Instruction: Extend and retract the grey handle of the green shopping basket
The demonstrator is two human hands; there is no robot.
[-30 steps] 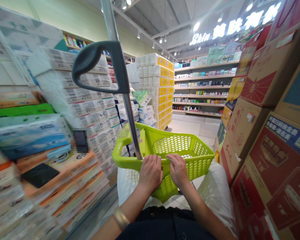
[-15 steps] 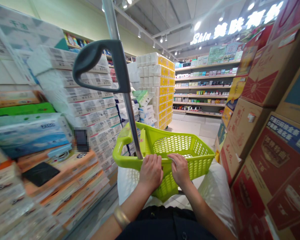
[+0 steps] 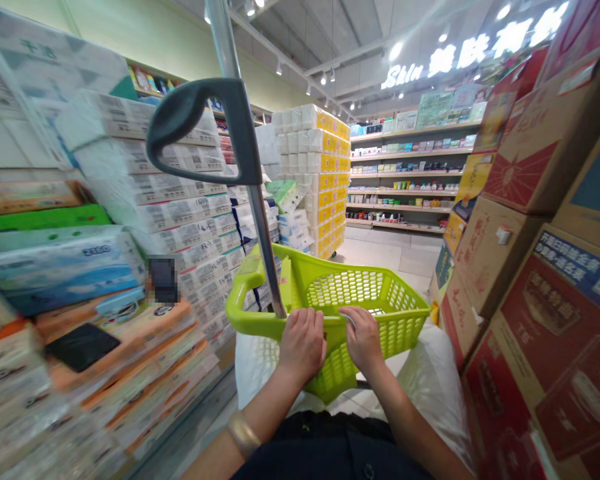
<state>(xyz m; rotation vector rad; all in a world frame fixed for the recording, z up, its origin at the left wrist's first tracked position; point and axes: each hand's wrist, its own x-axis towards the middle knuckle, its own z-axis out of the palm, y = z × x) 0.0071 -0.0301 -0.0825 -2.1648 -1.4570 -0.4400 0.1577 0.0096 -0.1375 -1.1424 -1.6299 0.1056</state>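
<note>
A lime-green plastic shopping basket (image 3: 380,293) sits in front of me in a store aisle, on top of a white bag-like bundle (image 3: 430,387). My left hand (image 3: 301,343) is curled over the basket's near rim, beside the metal pull-handle pole (image 3: 260,227) with its dark grey grip (image 3: 195,127). Close to its right, my right hand (image 3: 363,338) also grips the near rim. The basket looks empty inside.
Stacked tissue and paper packs (image 3: 130,220) crowd the left side, with a black item (image 3: 83,347) lying on one. Cardboard cartons (image 3: 540,267) wall the right. Ahead stand a pallet of yellow-and-white rolls (image 3: 317,173) and product shelves (image 3: 405,187) past open tiled floor (image 3: 375,257).
My right hand has edged slightly rightward along the rim; the basket and view barely shifted.
</note>
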